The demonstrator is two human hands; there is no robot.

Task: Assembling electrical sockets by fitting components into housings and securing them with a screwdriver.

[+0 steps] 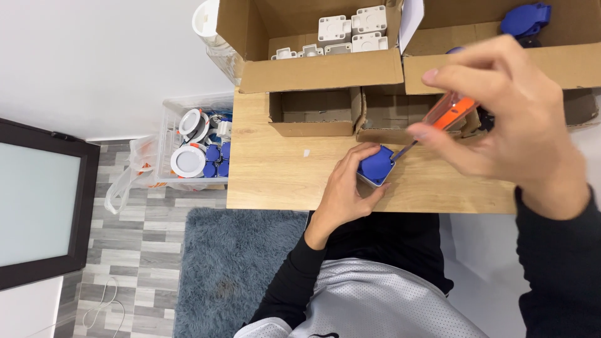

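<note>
1. The right hand [501, 119] is nearest the camera, fingers pinched shut around the orange handle of a screwdriver [452, 112].
2. The screwdriver's thin shaft slants down and left; its tip meets the blue box [375, 164].
3. The left hand [347, 188] is curled around the blue box, gripping it from the left and below, on the wooden table [275, 181] near its front edge.
4. Behind stand cardboard boxes [319, 75]; one holds white parts [350, 28], another blue parts [524, 17].
5. Left of the table, a clear bin [172, 103] holds round white lamps [188, 161] and small blue pieces.
</note>
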